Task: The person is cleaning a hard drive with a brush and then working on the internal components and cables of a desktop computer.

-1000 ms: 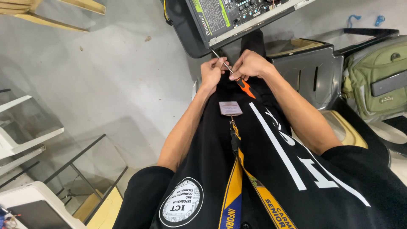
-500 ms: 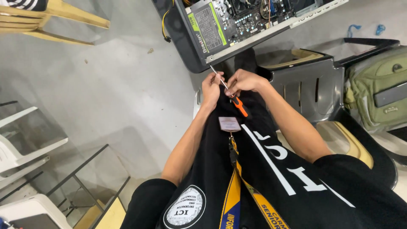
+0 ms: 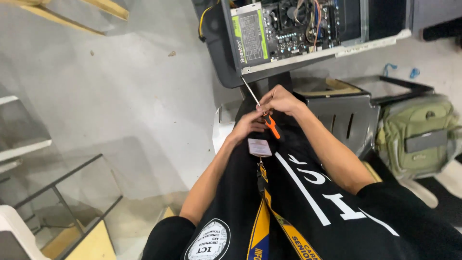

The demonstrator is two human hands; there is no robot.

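My right hand (image 3: 280,100) grips a screwdriver (image 3: 272,126) with an orange handle; its thin metal shaft points up and left toward the corner of an open computer case (image 3: 250,67). My left hand (image 3: 246,127) is closed on the handle end just below and to the left. Both hands are held over my black shirt, above a small badge (image 3: 260,147) on a yellow and blue lanyard (image 3: 262,219). Inside the case I see a power supply (image 3: 248,37) and a circuit board (image 3: 303,26) with coloured wires.
A grey metal side panel (image 3: 349,113) leans right of my hands. A green backpack (image 3: 416,137) lies at the far right. White plastic chairs (image 3: 19,144) and a dark metal frame (image 3: 62,188) stand at the left on the grey concrete floor (image 3: 120,86).
Both hands with the screwdriver have stayed together while the view tilted, so the open computer case now shows more fully above the screwdriver tip.
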